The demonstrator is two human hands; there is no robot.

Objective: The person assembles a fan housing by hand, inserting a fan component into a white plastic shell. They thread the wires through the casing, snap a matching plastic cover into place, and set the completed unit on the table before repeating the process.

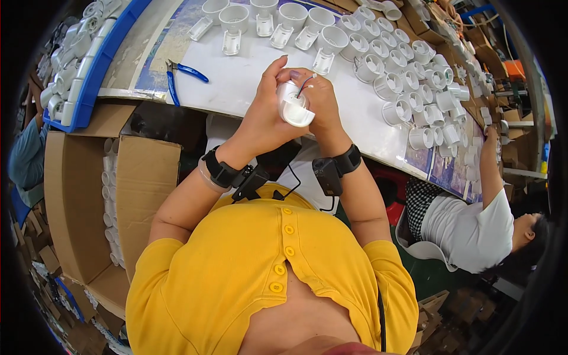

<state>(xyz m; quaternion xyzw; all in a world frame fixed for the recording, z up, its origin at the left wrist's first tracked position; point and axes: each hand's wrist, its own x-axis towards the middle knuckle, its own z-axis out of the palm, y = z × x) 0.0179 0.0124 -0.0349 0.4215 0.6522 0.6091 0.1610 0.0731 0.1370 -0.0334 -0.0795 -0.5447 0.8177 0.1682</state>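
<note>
Over the table's near edge I hold a white plastic housing (pixel 296 112) between both hands. Thin dark wires with a small white connector stick out of its open side. My left hand (pixel 266 115) wraps round its left side, while my right hand (pixel 324 105) closes on it from the right and far side. Some fingers are hidden behind the housing. To the left on the white table (pixel 231 89) lie blue-handled cutters (pixel 173 83) with their handles spread. Beyond my hands stands a row of white cups (pixel 234 19) with bracket-like pieces attached.
Many white cups (pixel 397 111) crowd the table's right side. A blue tray (pixel 94 77) of white parts is at the far left, above an open cardboard box (pixel 148 195) holding more. A person in a white top (pixel 473 228) sits at the right, one arm reaching to the table.
</note>
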